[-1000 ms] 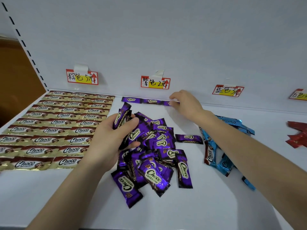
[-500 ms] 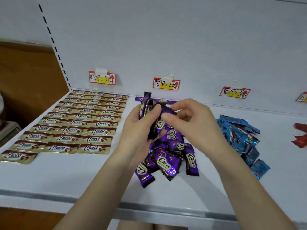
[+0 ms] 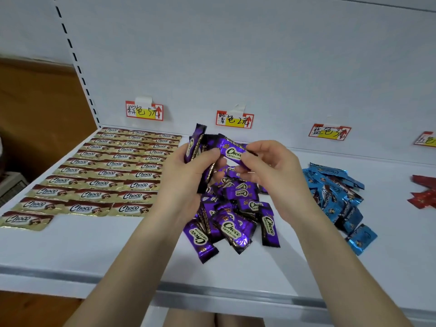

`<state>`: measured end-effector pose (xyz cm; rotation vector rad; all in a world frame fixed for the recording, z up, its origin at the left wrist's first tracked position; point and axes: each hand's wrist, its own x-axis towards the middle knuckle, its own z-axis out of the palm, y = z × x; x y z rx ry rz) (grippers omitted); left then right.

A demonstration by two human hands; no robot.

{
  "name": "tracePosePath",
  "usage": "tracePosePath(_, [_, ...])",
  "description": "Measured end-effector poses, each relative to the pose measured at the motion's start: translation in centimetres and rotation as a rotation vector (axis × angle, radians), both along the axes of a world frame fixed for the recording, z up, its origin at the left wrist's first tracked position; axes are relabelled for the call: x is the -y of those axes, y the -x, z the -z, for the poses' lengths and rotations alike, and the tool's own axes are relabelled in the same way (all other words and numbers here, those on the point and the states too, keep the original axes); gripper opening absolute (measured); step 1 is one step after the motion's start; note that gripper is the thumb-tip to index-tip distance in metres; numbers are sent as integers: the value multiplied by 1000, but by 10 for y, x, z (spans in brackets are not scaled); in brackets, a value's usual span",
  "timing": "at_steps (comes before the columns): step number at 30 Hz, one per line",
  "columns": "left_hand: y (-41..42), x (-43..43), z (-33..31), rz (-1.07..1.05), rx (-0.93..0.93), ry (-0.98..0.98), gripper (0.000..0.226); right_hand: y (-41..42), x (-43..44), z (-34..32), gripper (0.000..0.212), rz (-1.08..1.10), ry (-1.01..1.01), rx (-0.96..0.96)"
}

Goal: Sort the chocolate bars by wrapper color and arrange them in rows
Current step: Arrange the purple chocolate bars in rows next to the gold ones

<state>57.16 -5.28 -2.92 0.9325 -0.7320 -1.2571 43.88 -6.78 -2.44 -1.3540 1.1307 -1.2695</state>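
Our right grip [image 3: 266, 166] pinches one purple bar [image 3: 232, 151], long axis crosswise; our left grip [image 3: 188, 178] clutches a bundle [image 3: 197, 143]; the purple label [image 3: 234, 119] lies straight beyond.

Rows [image 3: 101, 175] laid at shelf [image 3: 94, 251] left; pile [image 3: 236, 218] heaped centre; bar [image 3: 232, 151] held above it; second pile [image 3: 337, 192] set right, third pile [image 3: 424, 192] beyond.

Right hand [image 3: 271, 166] has returned from the rear of the shelf [image 3: 70, 244] to the left hand [image 3: 188, 178], which has raised its bundle of purple bars [image 3: 195, 145] above the pile [image 3: 236, 213]; it now pinches a single bar [image 3: 232, 151], pulled out sideways.
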Motion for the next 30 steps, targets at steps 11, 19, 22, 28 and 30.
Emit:
tracePosePath(11, [-16,8,9,-34,-17,-77,4,1,62,-2,20,-58,567,-714])
tracePosePath(19, [-33,-1,31,5,45,-231,28,-33,151,21,20,-235,420,-966])
tracePosePath(22, [-37,-2,31,33,51,-233,32,-46,164,39,21,-276,393,-1053])
tracePosePath(28, [-37,-1,29,77,-45,-270,34,-55,171,53,21,-297,368,-1103])
tracePosePath(30, [-38,0,30,66,-78,-296,29,-56,172,54,20,-308,386,-1139])
